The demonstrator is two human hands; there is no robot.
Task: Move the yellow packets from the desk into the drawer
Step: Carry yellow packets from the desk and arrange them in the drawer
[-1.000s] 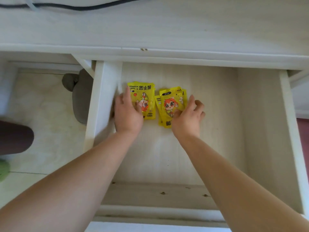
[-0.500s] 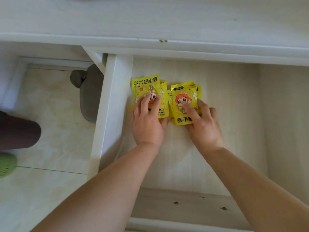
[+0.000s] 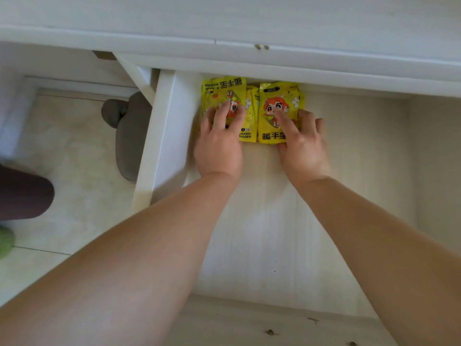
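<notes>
Looking down from the head, we see two yellow packets lying flat in the far left corner of the drawer (image 3: 163, 136), partly under the tabletop (image 3: 224, 16) edge. Both long axes run away from us. The left packet (image 3: 222, 92) has its title at the far end, the right packet (image 3: 277, 96) at the near end. Our left hand (image 3: 219, 148) and right hand (image 3: 303, 151) each press one with outstretched fingers, gripping nothing.

The 2 forearms (image 3: 149, 258) are bare, as are the left hand (image 3: 219, 148) and right hand (image 3: 303, 148). 1 leg (image 3: 25, 193) wears dark brown cloth — below it a green shoe (image 3: 5, 242), blurred.
</notes>
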